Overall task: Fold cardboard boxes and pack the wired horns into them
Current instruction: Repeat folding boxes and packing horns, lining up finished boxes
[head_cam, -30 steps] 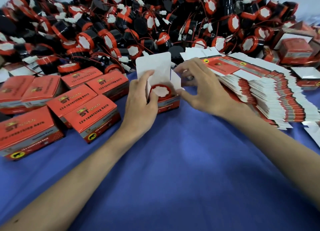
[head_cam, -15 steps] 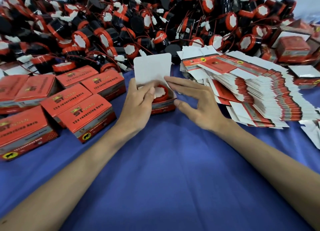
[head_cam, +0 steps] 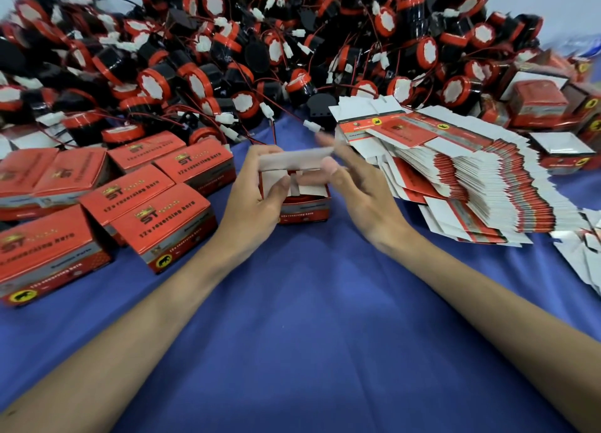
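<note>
The table cloth is matt blue fabric, the boxes are lightly glossy printed cardboard (dull white inside), and the horns are shiny black plastic.

A blue-clothed table carries heaped horns, closed boxes, flat cartons and one open box.
</note>
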Available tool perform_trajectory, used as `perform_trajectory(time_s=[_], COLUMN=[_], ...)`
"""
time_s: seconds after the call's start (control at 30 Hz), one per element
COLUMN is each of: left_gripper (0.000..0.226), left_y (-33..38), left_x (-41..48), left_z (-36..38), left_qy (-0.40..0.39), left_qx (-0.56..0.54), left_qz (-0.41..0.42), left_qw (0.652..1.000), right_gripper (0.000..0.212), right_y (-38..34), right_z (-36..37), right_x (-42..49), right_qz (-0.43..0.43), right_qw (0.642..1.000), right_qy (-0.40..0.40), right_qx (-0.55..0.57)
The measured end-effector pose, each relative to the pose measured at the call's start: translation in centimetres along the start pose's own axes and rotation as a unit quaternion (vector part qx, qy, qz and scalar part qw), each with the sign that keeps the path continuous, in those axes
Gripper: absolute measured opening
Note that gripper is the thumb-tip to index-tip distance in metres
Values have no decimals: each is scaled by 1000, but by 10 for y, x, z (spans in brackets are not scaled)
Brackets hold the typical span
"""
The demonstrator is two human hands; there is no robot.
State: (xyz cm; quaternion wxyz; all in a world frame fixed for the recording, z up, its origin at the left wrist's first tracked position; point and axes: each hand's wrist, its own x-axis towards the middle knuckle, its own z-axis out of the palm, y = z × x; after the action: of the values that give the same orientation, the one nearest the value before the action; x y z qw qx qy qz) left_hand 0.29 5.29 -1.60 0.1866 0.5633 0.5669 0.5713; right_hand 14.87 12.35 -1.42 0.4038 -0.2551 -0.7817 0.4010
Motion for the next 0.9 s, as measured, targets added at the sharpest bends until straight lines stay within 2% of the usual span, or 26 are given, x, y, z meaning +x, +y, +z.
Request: perform_trajectory(time_s=[0.07,0.13,0.27,0.33,0.47,0.63,0.7,0.77,0.83,0.9], left_gripper=[24,20,16,27,31,35,37,37,36,37], left_y=[1,4,8,7,2,-2,-3,-3,-3,-4], left_x=[0,0,-3,-3,-2,2,2,1,1,2], left_z=[-1,-2,-4,-8,-12,-16,-16,-16,-16,-16], left_qy=[-5,-6,-21,-49,-82,-94,-95,-90,-91,-97], left_qx=[5,-3,-75,-75,34,119,140,156,165,174], left_qz=[7,18,-9,-18,8,34,42,61,82,96], left_qw=[1000,1000,997,996,996,988,985,982,979,975], right_gripper=[34,21,17,22,26,28,28,26,25,25], right_y=[-1,-3,-1,1,2,5,5,5,5,3], right_z=[3,4,2,0,-2,-2,-1,-2,-6,-12], right_x=[2,3,-2,-5,-7,-6,-5,-4,-2,-1], right_qz=[9,-4,-18,-4,14,-2,-46,-136,-249,-300], right_qw=[999,999,998,998,998,1000,997,978,928,887], right_qy=[20,29,14,-3,-24,4,37,64,67,60], right_qx=[44,39,52,61,47,6,-54,-146,-268,-344])
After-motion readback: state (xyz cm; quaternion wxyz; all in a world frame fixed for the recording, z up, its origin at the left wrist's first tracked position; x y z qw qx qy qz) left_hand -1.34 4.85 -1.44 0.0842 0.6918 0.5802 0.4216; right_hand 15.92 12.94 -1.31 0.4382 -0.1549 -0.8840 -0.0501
